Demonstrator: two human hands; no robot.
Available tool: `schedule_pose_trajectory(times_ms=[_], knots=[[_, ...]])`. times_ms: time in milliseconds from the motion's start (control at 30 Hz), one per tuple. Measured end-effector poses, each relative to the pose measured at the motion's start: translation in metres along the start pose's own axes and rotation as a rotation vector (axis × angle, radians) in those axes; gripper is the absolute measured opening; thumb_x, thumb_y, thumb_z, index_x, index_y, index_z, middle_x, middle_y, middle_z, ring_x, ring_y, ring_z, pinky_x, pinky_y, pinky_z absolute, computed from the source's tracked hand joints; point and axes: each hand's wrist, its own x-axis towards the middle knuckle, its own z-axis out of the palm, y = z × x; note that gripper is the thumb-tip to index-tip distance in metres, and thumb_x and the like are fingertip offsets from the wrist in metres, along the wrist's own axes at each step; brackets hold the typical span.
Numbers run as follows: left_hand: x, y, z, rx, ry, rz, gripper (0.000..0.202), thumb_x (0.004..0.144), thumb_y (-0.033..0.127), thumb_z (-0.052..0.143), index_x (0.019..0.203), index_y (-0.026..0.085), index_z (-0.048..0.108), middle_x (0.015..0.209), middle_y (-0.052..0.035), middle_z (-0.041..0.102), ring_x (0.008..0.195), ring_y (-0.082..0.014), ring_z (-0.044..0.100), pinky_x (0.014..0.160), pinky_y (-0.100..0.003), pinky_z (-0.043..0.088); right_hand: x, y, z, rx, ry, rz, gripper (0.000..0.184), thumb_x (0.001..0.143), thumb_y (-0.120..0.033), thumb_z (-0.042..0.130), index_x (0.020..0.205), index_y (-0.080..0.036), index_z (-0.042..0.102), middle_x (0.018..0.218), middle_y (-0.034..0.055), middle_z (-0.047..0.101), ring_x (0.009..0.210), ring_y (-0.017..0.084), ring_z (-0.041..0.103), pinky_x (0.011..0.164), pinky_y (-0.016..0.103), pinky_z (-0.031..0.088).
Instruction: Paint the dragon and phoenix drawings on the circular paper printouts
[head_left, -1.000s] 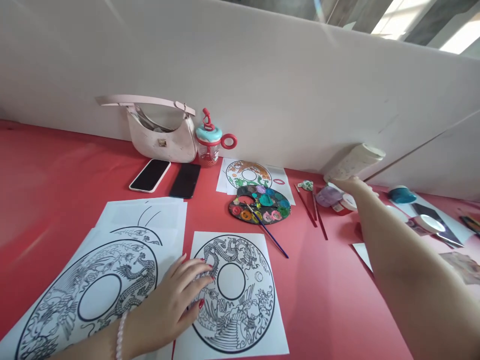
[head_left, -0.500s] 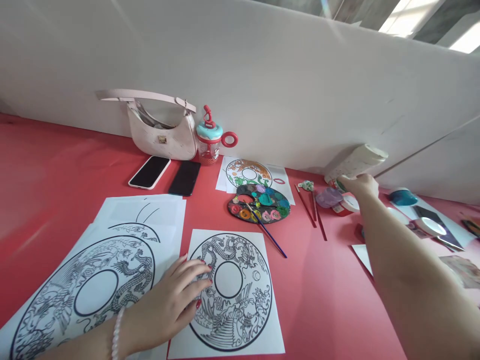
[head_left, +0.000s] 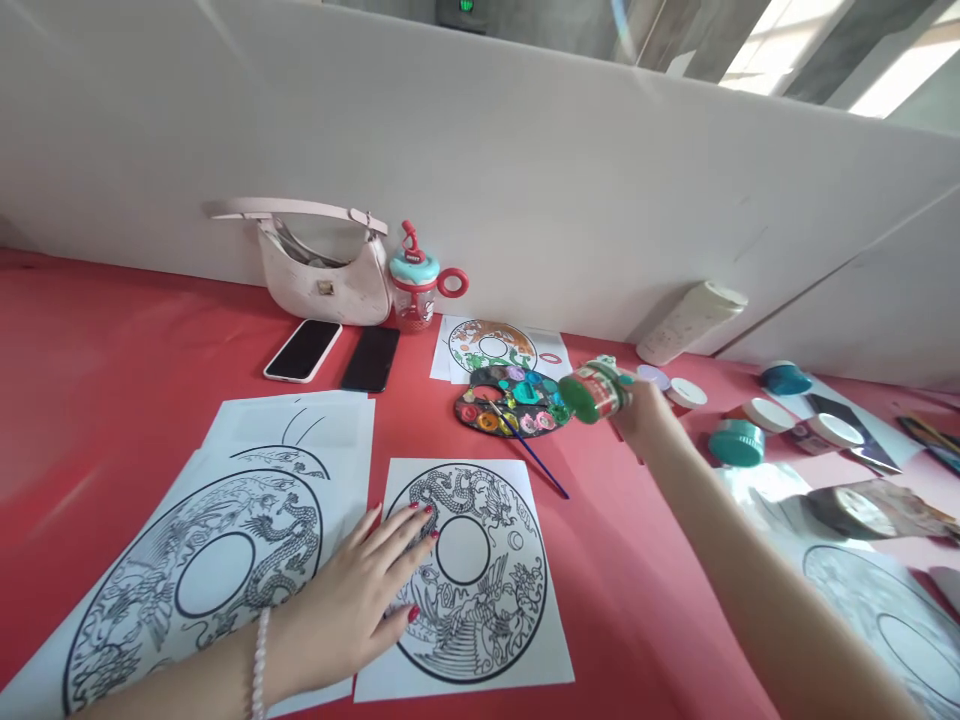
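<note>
My left hand [head_left: 360,595] lies flat with fingers spread on the left edge of a sheet printed with a round black dragon outline [head_left: 469,575]. My right hand [head_left: 645,412] is closed round a small green paint jar [head_left: 594,392], tipped on its side above the table just right of the paint palette [head_left: 514,402]. A blue-handled brush [head_left: 529,450] rests across the palette and points down towards the sheet.
More outline sheets [head_left: 217,560] lie to the left. Two phones [head_left: 334,355], a pink handbag [head_left: 322,265], a small red and teal bottle [head_left: 416,290] and a coloured-in sheet [head_left: 491,345] sit by the white wall. Paint jars and lids [head_left: 739,440] are scattered right, with a white tube [head_left: 690,320].
My right hand has come back from the jars near the white tube and now holds the green jar next to the palette. My left hand has stayed on the sheet.
</note>
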Motion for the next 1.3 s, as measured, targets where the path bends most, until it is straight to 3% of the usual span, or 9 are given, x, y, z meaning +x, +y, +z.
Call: schedule_pose_trajectory(times_ms=[67, 167, 333, 467, 533, 733, 833, 1000, 1300], knots=[[-0.003, 0.003, -0.002, -0.012, -0.001, -0.004, 0.065, 0.088, 0.027, 0.05, 0.148, 0.026, 0.026, 0.154, -0.006, 0.03, 0.139, -0.0278, 0.031, 0.112, -0.05, 0.032, -0.018, -0.023, 0.015, 0.418, -0.206, 0.149, 0.04, 0.082, -0.032, 0.035, 0.097, -0.014, 0.067, 0.086, 0.0117, 0.07, 0.078, 0.027, 0.066, 0.068, 0.038, 0.052], [-0.002, 0.005, -0.009, -0.075, 0.037, -0.05, 0.069, 0.085, 0.023, 0.053, 0.148, 0.027, 0.025, 0.149, -0.0065, 0.038, 0.136, -0.0277, 0.037, 0.112, -0.052, 0.031, -0.04, -0.057, 0.029, 0.696, -0.353, 0.229, 0.037, 0.071, -0.032, 0.043, 0.094, -0.016, 0.067, 0.09, 0.0092, 0.07, 0.078, 0.025, 0.065, 0.066, 0.037, 0.051], [0.035, 0.007, -0.03, -0.461, 0.16, -0.194, 0.08, 0.085, 0.04, 0.058, 0.149, 0.023, 0.013, 0.149, -0.0145, 0.036, 0.133, -0.0296, 0.041, 0.104, -0.047, 0.044, -0.059, -0.099, 0.041, 0.686, -0.462, 0.141, 0.036, 0.063, -0.028, 0.047, 0.092, -0.016, 0.065, 0.093, 0.0077, 0.067, 0.081, 0.022, 0.062, 0.069, 0.034, 0.048], [0.077, 0.012, -0.038, -1.068, 0.297, -0.188, 0.062, 0.085, 0.039, 0.058, 0.137, 0.02, 0.032, 0.137, -0.014, 0.05, 0.122, -0.0245, 0.053, 0.099, -0.04, 0.049, -0.071, -0.118, 0.054, 0.54, -0.459, 0.004, 0.027, 0.068, -0.031, 0.052, 0.088, -0.017, 0.064, 0.094, 0.0078, 0.063, 0.084, 0.02, 0.06, 0.073, 0.033, 0.047], [0.089, 0.013, -0.031, -1.189, 0.314, -0.272, 0.055, 0.08, 0.034, 0.064, 0.127, 0.017, 0.042, 0.125, -0.0138, 0.059, 0.111, -0.0249, 0.06, 0.09, -0.039, 0.053, -0.078, -0.124, 0.061, 0.416, -0.438, -0.07, 0.024, 0.07, -0.032, 0.057, 0.089, -0.018, 0.063, 0.091, 0.0064, 0.061, 0.082, 0.019, 0.058, 0.072, 0.031, 0.046], [0.093, 0.004, -0.001, -1.051, 0.35, -0.504, 0.045, 0.063, 0.022, 0.074, 0.104, 0.018, 0.056, 0.093, -0.0031, 0.069, 0.088, -0.0236, 0.065, 0.073, -0.034, 0.052, -0.091, -0.136, 0.07, -0.117, -0.509, -0.206, 0.034, 0.069, -0.047, 0.069, 0.082, -0.018, 0.057, 0.076, 0.0045, 0.058, 0.068, 0.017, 0.053, 0.057, 0.026, 0.034], [0.091, 0.001, -0.007, -1.008, 0.371, -0.448, 0.036, 0.064, 0.023, 0.071, 0.096, 0.017, 0.057, 0.09, -0.0025, 0.068, 0.085, -0.0221, 0.064, 0.069, -0.03, 0.051, -0.089, -0.142, 0.066, -0.265, -0.522, -0.187, 0.041, 0.068, -0.057, 0.068, 0.075, -0.019, 0.053, 0.065, 0.0032, 0.055, 0.057, 0.016, 0.048, 0.052, 0.026, 0.027], [0.091, -0.003, -0.028, -0.9, 0.337, -0.329, 0.033, 0.062, 0.023, 0.072, 0.091, 0.016, 0.057, 0.089, -0.0026, 0.068, 0.082, -0.0204, 0.063, 0.069, -0.029, 0.048, -0.085, -0.142, 0.063, -0.139, -0.501, -0.337, 0.039, 0.065, -0.049, 0.071, 0.066, -0.02, 0.045, 0.062, -0.0007, 0.048, 0.056, 0.013, 0.043, 0.052, 0.024, 0.027], [0.106, -0.013, -0.033, -0.864, 0.27, -0.247, 0.031, 0.06, 0.021, 0.069, 0.088, 0.016, 0.057, 0.082, -0.0009, 0.066, 0.077, -0.0191, 0.06, 0.064, -0.026, 0.044, -0.078, -0.12, 0.075, 0.029, -0.419, -0.346, 0.032, 0.064, -0.041, 0.067, 0.07, -0.02, 0.043, 0.065, -0.003, 0.044, 0.06, 0.011, 0.04, 0.056, 0.023, 0.028]])
